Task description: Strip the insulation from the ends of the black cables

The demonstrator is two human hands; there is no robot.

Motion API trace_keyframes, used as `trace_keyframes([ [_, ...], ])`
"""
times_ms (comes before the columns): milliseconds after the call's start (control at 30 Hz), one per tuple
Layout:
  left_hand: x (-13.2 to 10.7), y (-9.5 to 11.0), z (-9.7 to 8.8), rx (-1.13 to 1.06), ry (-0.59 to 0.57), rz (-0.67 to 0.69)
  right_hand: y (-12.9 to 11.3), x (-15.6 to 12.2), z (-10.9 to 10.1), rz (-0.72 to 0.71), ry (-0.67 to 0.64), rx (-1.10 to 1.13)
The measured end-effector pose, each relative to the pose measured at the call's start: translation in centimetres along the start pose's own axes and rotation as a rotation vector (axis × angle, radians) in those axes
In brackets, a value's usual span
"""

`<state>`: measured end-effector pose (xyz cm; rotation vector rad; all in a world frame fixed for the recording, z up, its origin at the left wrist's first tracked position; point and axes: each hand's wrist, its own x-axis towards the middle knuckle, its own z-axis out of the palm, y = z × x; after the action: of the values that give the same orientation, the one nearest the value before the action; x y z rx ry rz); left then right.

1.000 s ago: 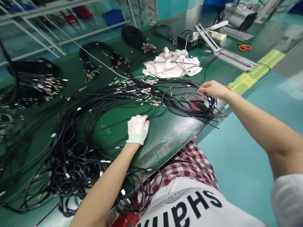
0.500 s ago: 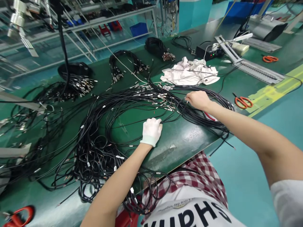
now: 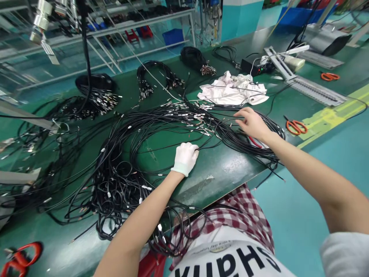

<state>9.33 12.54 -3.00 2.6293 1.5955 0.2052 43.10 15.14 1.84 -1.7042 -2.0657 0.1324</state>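
Note:
My left hand (image 3: 186, 156), in a white glove, rests on the green table with its fingers curled round a thin black cable (image 3: 212, 146). That cable runs out on its right toward the heap. Bare and open, my right hand (image 3: 252, 122) hovers over the right part of a coiled bundle of black cables (image 3: 240, 141), thumb and fingers apart with nothing visible between them. Small silvery connectors (image 3: 198, 116) cluster on the cables between and beyond the two hands. A loose tangle of more black cables (image 3: 115, 188) lies left of my left forearm.
A crumpled white cloth (image 3: 233, 88) lies behind the cables. Orange-handled scissors (image 3: 296, 127) are at the right, with red-handled ones (image 3: 21, 258) at the lower left. Further cable bundles (image 3: 194, 58) lie along the far edge. A slotted metal rail (image 3: 318, 91) sits at the right.
My right hand has opened its pinch, let go of a cable end and shifted slightly right. My left hand has kept its hold in about the same place.

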Motion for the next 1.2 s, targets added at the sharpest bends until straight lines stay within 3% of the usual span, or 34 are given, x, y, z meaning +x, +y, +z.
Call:
trace_keyframes([
  [100, 0.2, 0.0, -0.2, -0.031, -0.007, 0.005, -0.1, -2.8, -0.6, 0.029, 0.065, 0.172],
  [233, 0.2, 0.2, -1.4, -0.07, -0.046, 0.022, -0.9, -5.8, -0.6, 0.045, 0.031, 0.23],
  [433, -3.0, -1.4, -6.6, -0.123, -0.077, 0.047, -3.8, -9.7, -1.9, 0.038, -0.088, 0.272],
  [500, -5.0, -2.1, -8.2, -0.154, -0.155, 0.133, -5.4, -11.1, -2.2, 0.039, -0.156, 0.303],
  [567, -7.0, -2.5, -9.1, -0.173, -0.307, 0.258, -7.2, -12.4, -2.0, 0.029, -0.245, 0.35],
  [667, -9.8, -2.3, -9.2, -0.124, -0.546, 0.42, -10.0, -14.4, -1.0, -0.018, -0.421, 0.455],
  [733, -11.1, -1.8, -8.8, -0.049, -0.626, 0.468, -11.7, -15.5, 0.0, -0.053, -0.531, 0.529],
  [900, -12.8, -0.8, -8.0, 0.099, -0.583, 0.489, -14.6, -17.3, 2.2, -0.131, -0.629, 0.606],
  [1033, -12.7, -1.1, -8.2, -0.057, -0.554, 0.396, -15.7, -17.9, 2.7, -0.051, -0.602, 0.65],
  [1200, -12.1, -0.9, -8.3, -0.276, -0.303, 0.176, -16.3, -18.3, 2.6, 0.134, -0.702, 0.964],
])
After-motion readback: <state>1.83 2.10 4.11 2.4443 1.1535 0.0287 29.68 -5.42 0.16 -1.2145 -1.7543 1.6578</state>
